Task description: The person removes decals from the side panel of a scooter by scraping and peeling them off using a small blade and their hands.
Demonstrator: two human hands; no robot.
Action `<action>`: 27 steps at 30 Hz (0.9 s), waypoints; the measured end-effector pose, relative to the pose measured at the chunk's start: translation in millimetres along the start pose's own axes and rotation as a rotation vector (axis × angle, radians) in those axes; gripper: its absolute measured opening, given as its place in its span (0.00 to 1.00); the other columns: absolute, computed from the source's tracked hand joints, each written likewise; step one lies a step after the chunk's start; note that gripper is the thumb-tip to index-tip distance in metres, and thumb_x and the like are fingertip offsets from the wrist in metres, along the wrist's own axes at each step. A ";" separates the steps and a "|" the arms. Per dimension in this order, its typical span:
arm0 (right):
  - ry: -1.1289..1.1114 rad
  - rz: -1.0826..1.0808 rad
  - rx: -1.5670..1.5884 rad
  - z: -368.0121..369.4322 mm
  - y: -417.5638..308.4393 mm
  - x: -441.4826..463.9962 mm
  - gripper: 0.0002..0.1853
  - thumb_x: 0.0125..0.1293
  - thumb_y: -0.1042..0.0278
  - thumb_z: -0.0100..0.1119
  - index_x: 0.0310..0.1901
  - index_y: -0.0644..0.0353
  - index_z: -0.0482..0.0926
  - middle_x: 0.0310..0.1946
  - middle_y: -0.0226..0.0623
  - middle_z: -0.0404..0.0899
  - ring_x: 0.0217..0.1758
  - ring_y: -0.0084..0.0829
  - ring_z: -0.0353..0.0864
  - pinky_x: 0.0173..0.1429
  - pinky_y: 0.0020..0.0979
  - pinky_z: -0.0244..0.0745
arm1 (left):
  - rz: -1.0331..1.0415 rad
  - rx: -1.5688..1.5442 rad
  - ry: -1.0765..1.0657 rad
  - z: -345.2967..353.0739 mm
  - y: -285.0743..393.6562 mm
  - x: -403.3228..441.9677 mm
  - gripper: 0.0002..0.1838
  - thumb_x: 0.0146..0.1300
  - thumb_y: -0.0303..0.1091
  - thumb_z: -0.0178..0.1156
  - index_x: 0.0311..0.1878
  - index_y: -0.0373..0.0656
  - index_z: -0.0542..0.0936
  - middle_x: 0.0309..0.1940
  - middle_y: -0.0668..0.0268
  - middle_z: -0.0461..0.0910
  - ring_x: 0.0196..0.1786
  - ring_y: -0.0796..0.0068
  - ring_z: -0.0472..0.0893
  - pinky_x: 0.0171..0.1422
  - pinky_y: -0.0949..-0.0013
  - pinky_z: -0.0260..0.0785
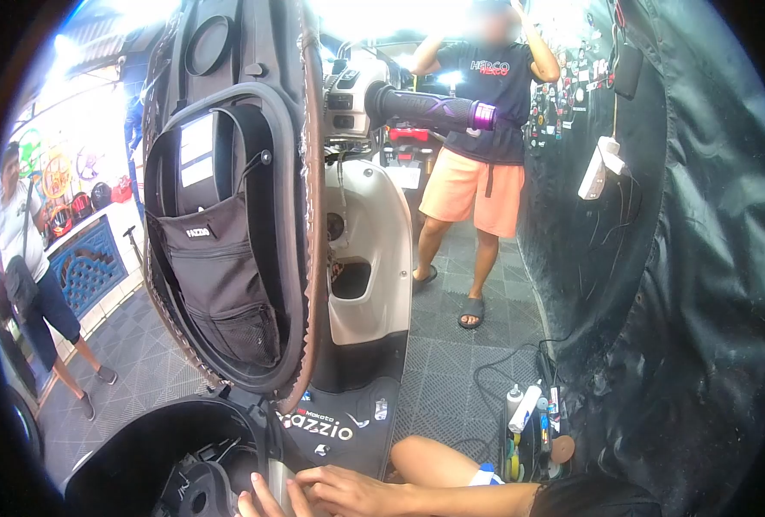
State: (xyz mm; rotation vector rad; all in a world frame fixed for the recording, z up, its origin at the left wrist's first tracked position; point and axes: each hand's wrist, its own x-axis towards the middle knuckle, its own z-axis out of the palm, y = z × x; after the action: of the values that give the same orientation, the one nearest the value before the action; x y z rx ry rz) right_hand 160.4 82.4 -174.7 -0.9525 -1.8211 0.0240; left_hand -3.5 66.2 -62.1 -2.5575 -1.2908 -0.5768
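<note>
A scooter's raised seat (309, 172) stands upright in front of me, with a black organizer bag (219, 250) on its underside. Below it gapes the black under-seat storage bin (107, 461). At the bin's right edge is a light grey strip (276, 478), whose kind I cannot make out. The fingers of my left hand (264, 498) reach up from the bottom edge, stretched and slightly apart, beside this strip. From the right comes my right hand (339, 491), its bent fingers closed at the strip. Most of my left hand is cut off.
A handlebar grip (434, 109) juts right above the footboard (339, 422). A person in orange shorts (469, 194) stands beyond; another person (34, 250) is far left. To my right sits a tray of bottles (529, 431), with a black cable (486, 370) behind. Black sheeting (701, 302) covers the right wall.
</note>
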 end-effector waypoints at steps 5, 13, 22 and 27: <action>-0.070 0.009 0.031 -3.4 -1.1 -2.6 0.13 0.65 0.72 0.63 0.49 0.67 0.76 0.61 0.54 0.74 0.62 0.54 0.78 0.65 0.47 0.76 | -0.011 -0.051 -0.024 -5.7 1.0 1.1 0.38 0.55 0.49 0.75 0.70 0.53 0.78 0.79 0.60 0.65 0.79 0.48 0.62 0.84 0.45 0.51; 0.031 -0.036 0.062 -1.7 -4.6 1.1 0.12 0.64 0.73 0.62 0.47 0.67 0.76 0.63 0.57 0.73 0.63 0.57 0.77 0.66 0.48 0.75 | -0.008 -0.054 -0.018 -5.1 1.2 3.0 0.38 0.53 0.52 0.75 0.69 0.54 0.78 0.79 0.59 0.65 0.78 0.48 0.63 0.83 0.44 0.52; -0.019 -0.025 0.103 -3.6 3.0 -0.8 0.11 0.66 0.69 0.62 0.46 0.65 0.76 0.61 0.55 0.73 0.61 0.54 0.77 0.65 0.47 0.76 | -0.023 0.020 -0.010 -3.8 8.5 6.7 0.39 0.54 0.57 0.74 0.69 0.56 0.79 0.80 0.62 0.65 0.78 0.49 0.64 0.82 0.45 0.53; 0.059 -0.062 0.139 -11.4 1.8 3.3 0.09 0.70 0.68 0.60 0.46 0.63 0.75 0.59 0.52 0.75 0.60 0.52 0.79 0.64 0.46 0.76 | -0.044 0.070 0.004 -1.9 14.1 8.6 0.37 0.53 0.54 0.75 0.68 0.58 0.80 0.79 0.64 0.67 0.77 0.51 0.65 0.81 0.46 0.54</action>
State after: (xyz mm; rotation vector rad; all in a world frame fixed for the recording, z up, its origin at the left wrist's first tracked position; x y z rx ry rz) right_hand 169.9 81.2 -167.5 -0.7909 -1.7696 0.0818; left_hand 12.0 63.4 -56.8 -2.4766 -1.3441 -0.5347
